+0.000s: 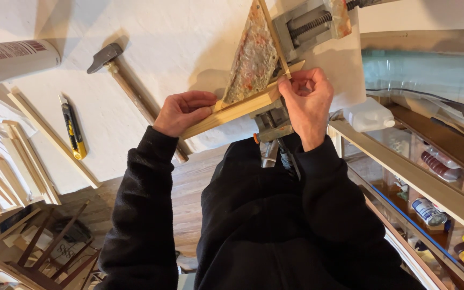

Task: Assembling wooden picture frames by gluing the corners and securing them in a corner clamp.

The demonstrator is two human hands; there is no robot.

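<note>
A light wooden strip (232,110) is held across the front edge of a white table (162,48), and it is tilted, with its right end higher than its left. The left hand (182,111) is wrapped around the left end of the strip, with the fingers curled over the top and pressed together. The right hand (308,102) is closed at the right end, where the thumb and first finger are pinched on the corner made with a second thin wooden strip (272,32) that goes up and away. A flat three-sided piece with rusty, speckled colours (253,56) is seen between the two strips, touching both. The corner is gripped by a grey metal corner clamp (307,24) with a long screw, and part of the clamp (272,126) is seen under the strip, just below the right hand. It cannot be told for sure if anything small is held in the pinched fingertips, as they are partly hidden. A hammer (130,88) is laid on the table left of the hands, and a yellow and black utility knife (73,130) is laid further left. More wooden strips (25,161) are stacked at the left edge, and a white tube (12,59) is seen at the top left
</note>
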